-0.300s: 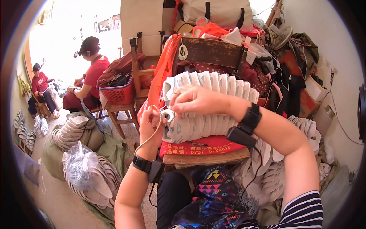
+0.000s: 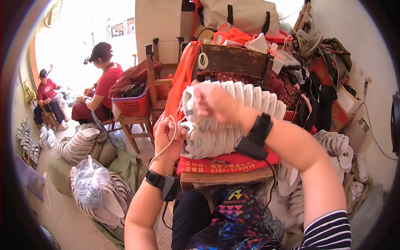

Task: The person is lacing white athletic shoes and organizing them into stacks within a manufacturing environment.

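Two rows of white, curved shoe pieces [image 2: 225, 143] with grey patches are nested together in front of me. They rest on a red cloth [image 2: 250, 160] over a wooden seat. At their near left end, my left hand [image 2: 168, 135] is closed on a beige twisted cord [image 2: 168, 146], which loops over the fingers and trails down the wrist. Blurred by motion, my right hand [image 2: 216, 104] is raised in front of the upper row with its fingers curled. A thin pale strand hangs below it toward the left hand; its grip is partly hidden.
A wooden chair back [image 2: 229, 60] stands behind the rows, with an orange bag [image 2: 183, 75] hanging beside it. More shoe pieces [image 2: 114, 191] lie at the floor's left. Two people in red sit at the far left, near a red basket [image 2: 132, 104]. Bags [image 2: 287, 85] pile up behind.
My right hand has moved up and slightly right, away from my left hand. The left hand keeps its hold on the cord. The whole view has shifted slightly.
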Available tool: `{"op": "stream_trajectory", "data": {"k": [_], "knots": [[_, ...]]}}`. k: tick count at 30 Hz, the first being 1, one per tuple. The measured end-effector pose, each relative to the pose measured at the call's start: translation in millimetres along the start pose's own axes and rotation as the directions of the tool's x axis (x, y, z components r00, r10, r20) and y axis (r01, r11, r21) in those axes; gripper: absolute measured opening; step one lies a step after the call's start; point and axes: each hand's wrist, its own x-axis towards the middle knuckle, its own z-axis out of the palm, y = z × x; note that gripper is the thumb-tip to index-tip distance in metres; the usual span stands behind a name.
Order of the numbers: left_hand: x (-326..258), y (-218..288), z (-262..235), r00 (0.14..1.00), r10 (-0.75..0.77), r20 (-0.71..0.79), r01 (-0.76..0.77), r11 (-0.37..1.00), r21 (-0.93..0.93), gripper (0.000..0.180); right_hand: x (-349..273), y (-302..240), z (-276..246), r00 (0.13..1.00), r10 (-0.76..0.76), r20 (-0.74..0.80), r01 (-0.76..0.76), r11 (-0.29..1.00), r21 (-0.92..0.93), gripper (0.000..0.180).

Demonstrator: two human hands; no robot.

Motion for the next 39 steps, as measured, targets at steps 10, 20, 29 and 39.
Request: {"op": "stream_trajectory", "data": {"k": [10, 20, 29, 39], "knots": [[12, -20, 125, 0.897, 0.111, 0.427, -0.439, 0.314, 0.842, 0.031, 42, 43, -98, 0.270, 0.960, -0.070, -0.447, 0.190, 0.874, 0.032], [-74, -26, 102, 0.963, -0.075, 0.259, -0.214, 0.372, 0.903, 0.022, -7, 79, -90, 0.151, 0.979, 0.140, -0.456, -0.057, 0.888, 0.029], [-87, -16, 70, 0.969, 0.162, 0.184, -0.238, 0.807, 0.541, 0.035, -3, 66, -43, 0.285, 0.945, 0.163, -0.445, -0.021, 0.895, 0.032], [-26, 10, 162, 0.888, 0.275, 0.367, -0.446, 0.333, 0.831, 0.028, -21, -74, -84, 0.977, 0.126, 0.171, -0.062, 0.939, -0.339, 0.039]]}}
